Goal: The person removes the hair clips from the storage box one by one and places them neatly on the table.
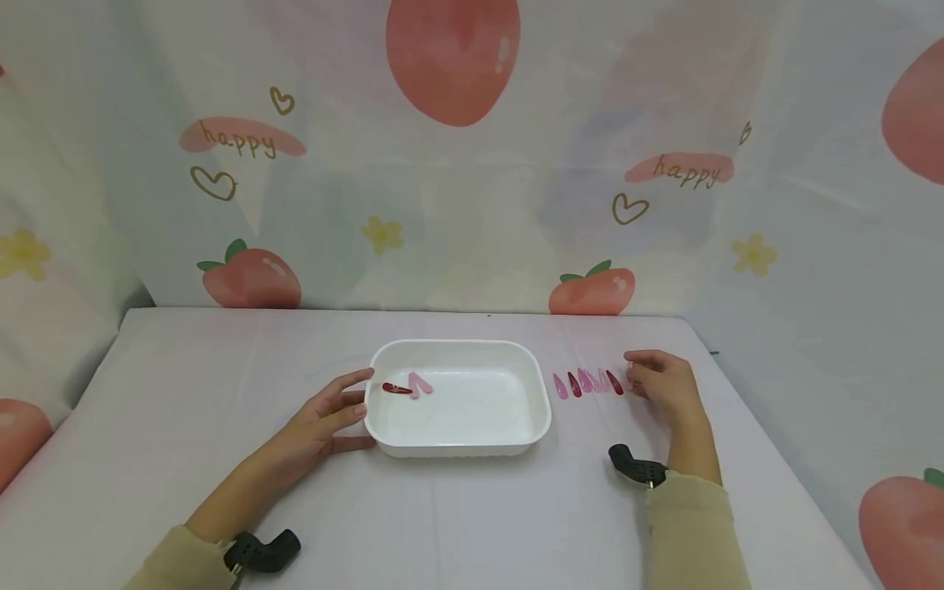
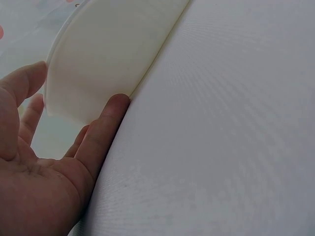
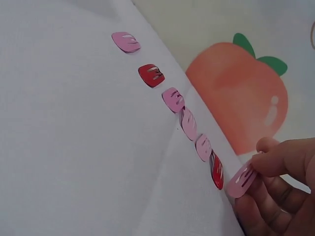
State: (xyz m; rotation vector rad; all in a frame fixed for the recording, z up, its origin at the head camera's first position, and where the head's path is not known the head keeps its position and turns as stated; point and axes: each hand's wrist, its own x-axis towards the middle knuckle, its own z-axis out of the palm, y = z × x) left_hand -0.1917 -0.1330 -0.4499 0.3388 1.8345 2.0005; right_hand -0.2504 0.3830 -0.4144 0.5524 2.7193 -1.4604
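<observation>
My right hand (image 1: 664,381) pinches a pink snap hair clip (image 3: 242,181) between thumb and fingers, at the right end of a row of clips. In that row a red hair clip (image 3: 217,171) lies nearest the hand, followed by pink clips (image 3: 188,124), another red clip (image 3: 151,75) and a pink one (image 3: 126,42) at the far end. My left hand (image 1: 324,418) rests against the left side of a white tray (image 1: 457,449), its fingers spread and fairly straight at the wall. Inside the tray a red clip (image 1: 397,388) and pink clips (image 1: 420,383) lie toward the left.
A white cloth covers the table (image 1: 280,344). Behind it hangs a printed curtain (image 1: 472,205) with peaches, hearts and flowers. Black wrist mounts (image 1: 261,551) sit at both sleeves.
</observation>
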